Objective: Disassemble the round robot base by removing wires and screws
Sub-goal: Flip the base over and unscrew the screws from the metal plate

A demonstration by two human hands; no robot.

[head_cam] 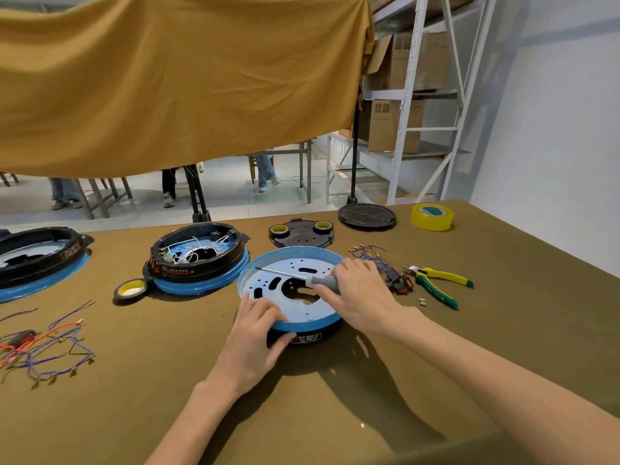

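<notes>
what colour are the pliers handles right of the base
Yellow and green, the pliers seen clearly in the head view.

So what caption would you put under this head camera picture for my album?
Left hand steadies the round blue-rimmed metal base while right hand works a grey-handled screwdriver.

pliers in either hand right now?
No. The pliers lie on the table; the right hand holds a screwdriver, the left hand grips the round base.

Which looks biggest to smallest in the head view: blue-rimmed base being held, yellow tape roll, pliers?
1. Blue-rimmed base, clearly largest.
2-3. Pliers and yellow tape roll: pliers longer, roll bulkier; roll lies farther away, so unranked.
</notes>
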